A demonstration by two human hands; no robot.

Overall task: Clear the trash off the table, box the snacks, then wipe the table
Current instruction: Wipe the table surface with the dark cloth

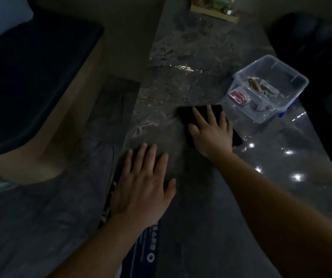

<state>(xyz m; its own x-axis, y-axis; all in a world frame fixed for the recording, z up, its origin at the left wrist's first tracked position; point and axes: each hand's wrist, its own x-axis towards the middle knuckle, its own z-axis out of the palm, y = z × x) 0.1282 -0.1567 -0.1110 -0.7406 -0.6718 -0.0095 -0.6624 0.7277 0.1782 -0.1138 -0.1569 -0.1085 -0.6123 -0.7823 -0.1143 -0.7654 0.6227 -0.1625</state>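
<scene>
A dark cloth point(187, 115) lies flat on the glossy dark marble table point(191, 63). My right hand point(211, 133) presses down on it with fingers spread, covering its near half. My left hand point(143, 183) rests flat on the table near its left edge, fingers apart, holding nothing. To the right of the cloth stands a clear plastic box point(293, 93) with a few snack packets point(239, 97) inside, one red and white.
A dark blue sofa point(31, 77) stands on the left beyond the table's left edge. A wooden tray point(213, 14) with green items sits at the far end of the table. A dark chair point(321, 47) stands at the right. The scene is dim.
</scene>
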